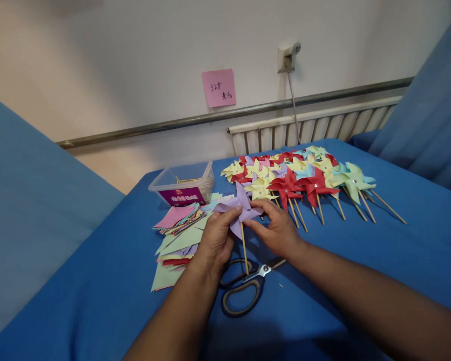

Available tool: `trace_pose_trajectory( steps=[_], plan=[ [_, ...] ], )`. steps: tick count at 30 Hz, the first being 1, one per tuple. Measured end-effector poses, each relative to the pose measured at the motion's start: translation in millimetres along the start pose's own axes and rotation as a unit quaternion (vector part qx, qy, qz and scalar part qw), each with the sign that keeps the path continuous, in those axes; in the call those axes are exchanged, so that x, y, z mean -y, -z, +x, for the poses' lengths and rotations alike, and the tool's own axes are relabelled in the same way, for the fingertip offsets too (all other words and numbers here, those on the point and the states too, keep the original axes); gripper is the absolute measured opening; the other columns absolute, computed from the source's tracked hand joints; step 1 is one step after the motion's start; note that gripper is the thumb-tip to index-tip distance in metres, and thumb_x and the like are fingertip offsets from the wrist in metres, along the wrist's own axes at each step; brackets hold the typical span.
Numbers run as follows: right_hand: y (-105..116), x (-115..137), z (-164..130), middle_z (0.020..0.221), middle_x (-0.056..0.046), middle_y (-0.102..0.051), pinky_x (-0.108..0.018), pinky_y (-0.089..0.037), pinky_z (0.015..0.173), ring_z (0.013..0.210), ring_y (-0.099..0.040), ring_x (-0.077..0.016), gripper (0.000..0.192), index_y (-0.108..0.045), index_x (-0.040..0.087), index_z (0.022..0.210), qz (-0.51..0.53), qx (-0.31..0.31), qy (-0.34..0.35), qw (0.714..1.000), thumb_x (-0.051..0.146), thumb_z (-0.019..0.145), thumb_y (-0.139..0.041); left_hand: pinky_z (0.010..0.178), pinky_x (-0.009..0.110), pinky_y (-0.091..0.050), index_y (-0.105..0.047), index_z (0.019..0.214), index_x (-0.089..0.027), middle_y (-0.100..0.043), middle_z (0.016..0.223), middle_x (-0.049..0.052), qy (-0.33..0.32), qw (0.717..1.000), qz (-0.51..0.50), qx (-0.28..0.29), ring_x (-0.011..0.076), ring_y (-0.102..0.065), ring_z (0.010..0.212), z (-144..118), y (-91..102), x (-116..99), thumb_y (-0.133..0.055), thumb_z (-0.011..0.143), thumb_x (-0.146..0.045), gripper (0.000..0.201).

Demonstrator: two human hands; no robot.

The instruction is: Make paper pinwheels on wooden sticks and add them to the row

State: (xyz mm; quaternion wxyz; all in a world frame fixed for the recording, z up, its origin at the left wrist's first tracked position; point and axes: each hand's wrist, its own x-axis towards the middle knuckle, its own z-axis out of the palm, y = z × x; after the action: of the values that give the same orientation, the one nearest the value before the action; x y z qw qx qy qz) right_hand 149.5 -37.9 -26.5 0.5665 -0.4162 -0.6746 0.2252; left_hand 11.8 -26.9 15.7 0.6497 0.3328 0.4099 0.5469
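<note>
Over the scissors (244, 288), both hands pinch the purple pinwheel (237, 206): left hand (215, 240), right hand (277, 231), stick (244, 250) pointing toward me.

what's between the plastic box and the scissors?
Head view: the stack of colored paper sheets lies between the plastic box and the scissors; left hand overlaps its edge.
</note>
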Motion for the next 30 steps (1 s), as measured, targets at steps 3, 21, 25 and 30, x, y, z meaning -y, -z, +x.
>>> trace_pose_trajectory(
  steps=[3, 21, 25, 30],
  plan=[
    [0.8, 1.9, 0.8, 0.106, -0.006, -0.068, -0.036, -0.051, 0.084, 0.095, -0.063, -0.0208, 0.031, -0.062, 0.025, 0.113, 0.013, -0.002, -0.004, 1.0, 0.031, 0.083, -0.068, 0.069, 0.024, -0.052, -0.073, 0.088, -0.01, -0.074, 0.079, 0.008, 0.011, 1.0, 0.006, 0.006, 0.0162, -0.068, 0.068, -1.0, -1.0, 0.4, -0.083, 0.058, -0.021, 0.033],
    [-3.6, -5.0, 9.6, 0.082, -0.001, -0.069, -0.032, -0.053, 0.071, 0.073, -0.065, -0.0161, 0.029, -0.063, 0.022, 0.096, 0.251, -0.052, -0.159, 0.954, 0.035, 0.073, -0.074, 0.05, 0.022, -0.048, -0.069, 0.081, -0.012, -0.064, 0.062, -0.001, 0.039, 0.999, -0.022, 0.0, 0.0081, -0.053, 0.047, -0.7, 2.5, -6.9, -0.08, 0.06, -0.015, 0.025],
    [2.1, -1.8, 13.7, 0.077, 0.0, -0.067, -0.031, -0.052, 0.067, 0.067, -0.063, -0.0145, 0.028, -0.062, 0.022, 0.09, 0.296, -0.052, -0.18, 0.937, 0.038, 0.07, -0.074, 0.048, 0.023, -0.048, -0.068, 0.079, -0.013, -0.063, 0.062, -0.002, 0.039, 0.999, -0.023, -0.008, 0.0091, -0.053, 0.048, -1.1, 1.9, -7.6, -0.08, 0.06, -0.016, 0.023],
    [4.0, 3.7, 8.8, 0.083, 0.0, -0.067, -0.033, -0.052, 0.074, 0.075, -0.065, -0.0157, 0.033, -0.062, 0.023, 0.098, 0.323, 0.004, -0.186, 0.928, 0.04, 0.072, -0.075, 0.05, 0.023, -0.048, -0.069, 0.078, -0.012, -0.064, 0.061, -0.001, 0.033, 0.999, -0.035, -0.013, 0.0091, -0.054, 0.048, -0.1, 2.3, -6.8, -0.079, 0.061, -0.015, 0.02]
  ],
)
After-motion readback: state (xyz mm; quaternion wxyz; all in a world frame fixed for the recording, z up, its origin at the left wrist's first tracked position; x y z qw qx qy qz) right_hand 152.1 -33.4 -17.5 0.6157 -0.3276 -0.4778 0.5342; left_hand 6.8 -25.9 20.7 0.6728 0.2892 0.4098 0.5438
